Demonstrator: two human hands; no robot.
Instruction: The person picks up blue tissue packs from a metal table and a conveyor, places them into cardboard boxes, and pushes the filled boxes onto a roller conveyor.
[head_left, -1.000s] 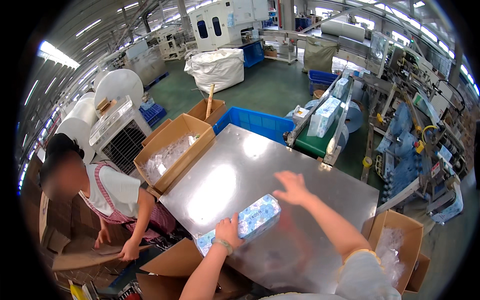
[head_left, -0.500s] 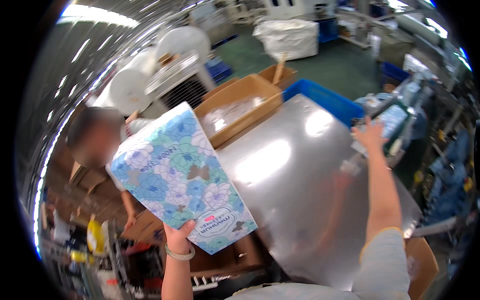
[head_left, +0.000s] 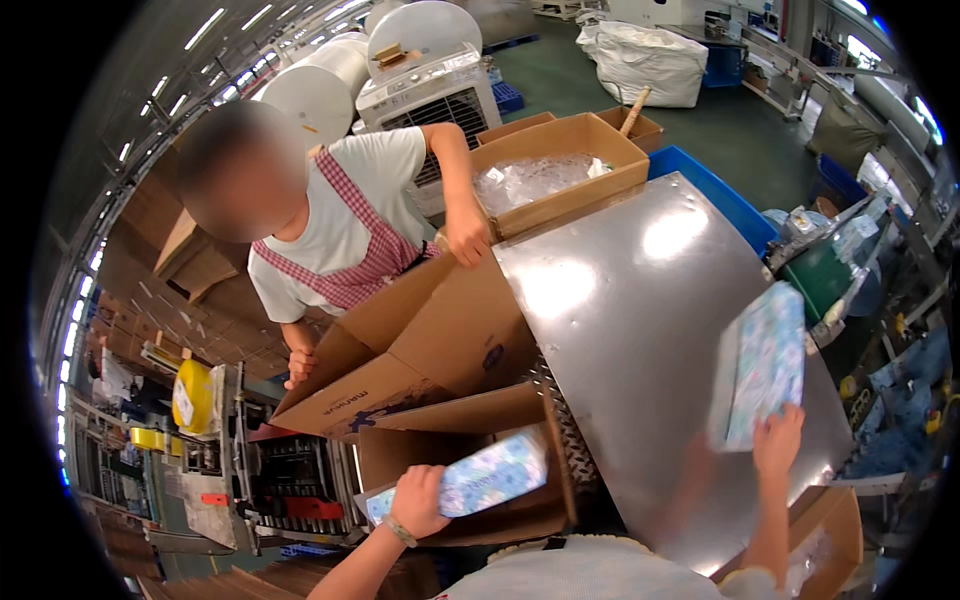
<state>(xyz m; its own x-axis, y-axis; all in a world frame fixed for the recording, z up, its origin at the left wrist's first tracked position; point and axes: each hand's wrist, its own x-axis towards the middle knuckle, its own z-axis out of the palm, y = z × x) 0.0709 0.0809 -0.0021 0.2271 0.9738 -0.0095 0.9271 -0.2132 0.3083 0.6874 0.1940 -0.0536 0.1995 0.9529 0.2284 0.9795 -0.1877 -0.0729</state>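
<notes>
My left hand (head_left: 418,502) is closed round one end of a blue flower-printed tissue pack (head_left: 497,472), which lies tilted over the mouth of an open cardboard box (head_left: 562,465). Whether the pack touches the box's inside, I cannot tell. On the right, my right hand (head_left: 779,440) grips the lower edge of a second flower-printed tissue pack (head_left: 768,360), blurred by motion above the shiny metal table (head_left: 620,330). Just beyond the near box, a co-worker holds a larger open carton (head_left: 455,335), with one hand (head_left: 468,236) on its far edge and the other (head_left: 301,367) at its left corner.
A carton of clear plastic bags (head_left: 560,200) stands behind the table, beside a blue crate (head_left: 715,195). Another open carton (head_left: 835,545) sits at the table's near right. A green bin (head_left: 815,280) is past the right edge.
My left hand has lowered its tissue pack to the near box. My right hand, empty and reaching before, now holds another pack and has drawn back. The view has shifted, bringing the co-worker's carton in.
</notes>
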